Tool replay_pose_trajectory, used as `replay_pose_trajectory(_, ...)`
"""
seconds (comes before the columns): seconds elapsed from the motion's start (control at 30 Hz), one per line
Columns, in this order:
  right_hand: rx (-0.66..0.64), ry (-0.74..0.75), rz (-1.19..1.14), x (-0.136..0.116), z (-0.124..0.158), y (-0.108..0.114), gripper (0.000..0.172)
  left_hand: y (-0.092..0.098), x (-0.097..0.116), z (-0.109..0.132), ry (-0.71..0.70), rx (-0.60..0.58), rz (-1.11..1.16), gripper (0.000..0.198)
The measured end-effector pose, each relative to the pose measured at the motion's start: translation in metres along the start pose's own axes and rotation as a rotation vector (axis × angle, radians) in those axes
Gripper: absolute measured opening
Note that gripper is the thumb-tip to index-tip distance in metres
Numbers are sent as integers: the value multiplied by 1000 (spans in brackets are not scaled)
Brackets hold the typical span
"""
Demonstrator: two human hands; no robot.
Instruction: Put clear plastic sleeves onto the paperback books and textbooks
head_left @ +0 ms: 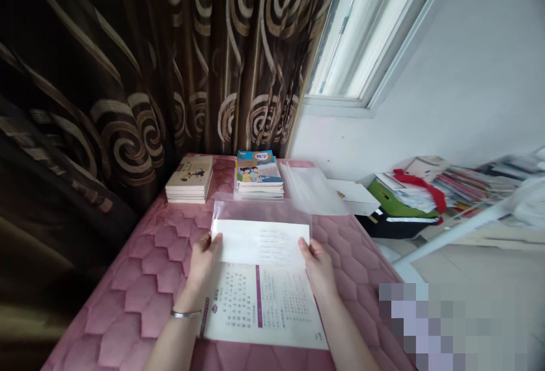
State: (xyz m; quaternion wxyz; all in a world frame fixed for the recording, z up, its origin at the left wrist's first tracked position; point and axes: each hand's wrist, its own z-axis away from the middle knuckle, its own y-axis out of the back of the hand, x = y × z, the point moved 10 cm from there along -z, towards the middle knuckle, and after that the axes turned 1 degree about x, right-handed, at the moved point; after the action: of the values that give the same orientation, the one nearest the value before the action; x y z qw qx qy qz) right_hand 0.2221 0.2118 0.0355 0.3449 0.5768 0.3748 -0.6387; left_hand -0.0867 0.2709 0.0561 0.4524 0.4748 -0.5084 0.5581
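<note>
Head view. We list one open white book with purple-striped printed pages (289, 303), between the left and right edges of the pink quilted fabric surface (114, 314). Our left hand (206, 251) and right hand (315, 257) pinch opposite sides of a white paper leaf (240, 240) above it. Far edge: beige book stack (187, 181), blue-topped book stack (259, 173), clear plastic sheets (315, 189).

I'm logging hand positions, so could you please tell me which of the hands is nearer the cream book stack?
Left. The left hand is on the near side of the cream book stack, slightly right of it; the right hand is farther, well to its right.
</note>
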Motion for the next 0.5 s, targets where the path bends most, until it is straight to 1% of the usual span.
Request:
replay_pose_trajectory(0.13,-45,-42,-104,1,4,1,40,4,7,0,-70,49,-55,33)
replay_pose_trajectory(0.2,-60,-60,-127,3,5,3,38,5,7,-1,-90,61,-68,33)
replay_pose_trajectory(0.3,-74,-68,-102,6,4,5,36,6,3,-2,-65,68,-42,34)
replay_pose_trajectory(0.4,-44,-48,-15,6,3,8,41,5,-1,-1,-19,59,-7,38)
replay_pose_trajectory(0.5,-2,-25,59,5,3,9,47,2,-1,1,11,21,18,39)
